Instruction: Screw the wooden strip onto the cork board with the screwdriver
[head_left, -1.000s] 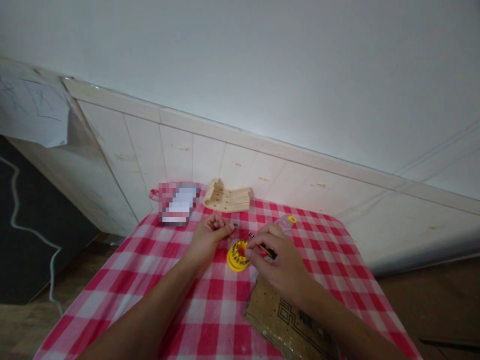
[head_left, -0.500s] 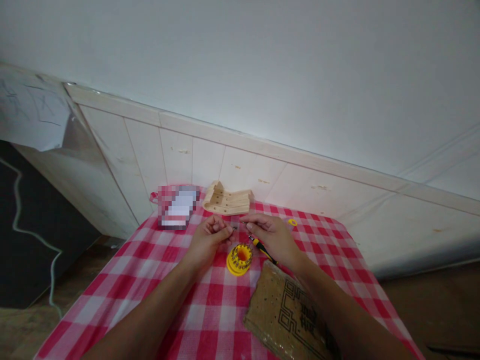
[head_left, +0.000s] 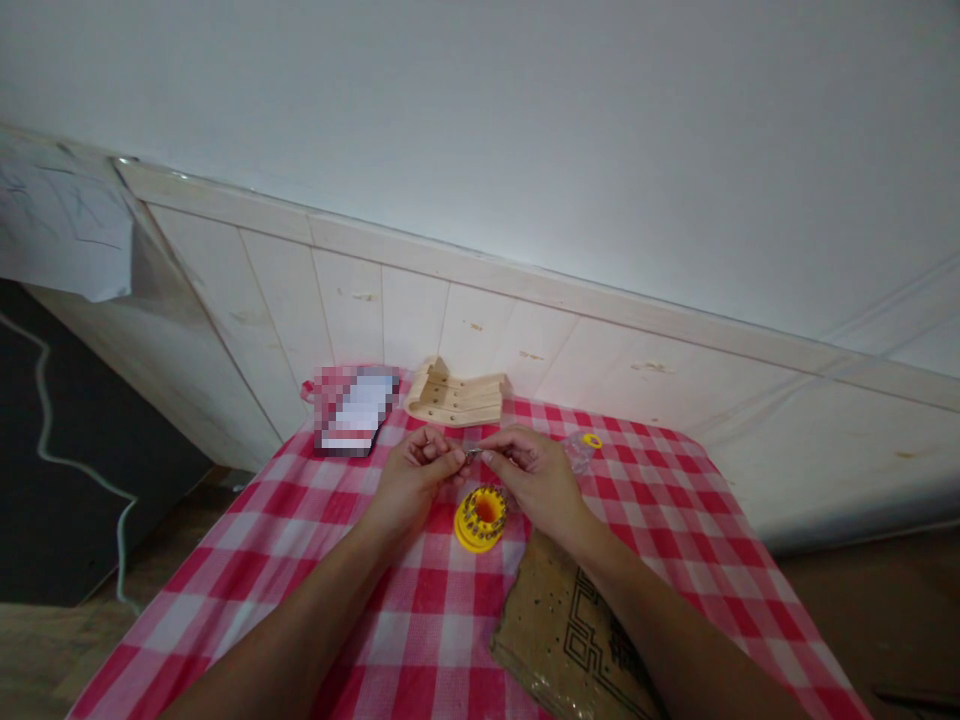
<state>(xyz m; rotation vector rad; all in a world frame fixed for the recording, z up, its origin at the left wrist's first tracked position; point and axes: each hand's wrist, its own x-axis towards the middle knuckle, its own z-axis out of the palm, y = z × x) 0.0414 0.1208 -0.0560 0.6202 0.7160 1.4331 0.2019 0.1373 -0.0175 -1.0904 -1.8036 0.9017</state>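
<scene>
1. And there's the shift: half a second ago the right hand (head_left: 536,485) sits a small gap away from the left hand (head_left: 416,480); now that gap closes and the fingertips come together.
2. Both hands are pinching! Left thumb and finger clamp the small metal piece (head_left: 472,454), and the right thumb and finger grip its other end. One part or two joined? Too small to tell from here.
3. Here's the danger: the hold is all fingertip, so a slight slip could send the metal dropping onto the red checked tablecloth (head_left: 420,630), where something this tiny could roll or get lost.
4. Misalignment is another risk, in my judgement: if these are two parts meeting, tilted ends could skid past each other under pressure.
5. Watch the yellow holder (head_left: 474,545) too, ringed with bits; a dipping right wrist could knock it over and scatter them.
6. Positions now: the metal is right between the two hands, touching both, above and just beyond the holder. The holder stands nearer the wearer, between the forearms.
7. Beyond the hands rests the wooden piece (head_left: 457,405), clear of the fingers; the brown slab (head_left: 555,620) lies partly under the right forearm.
</scene>
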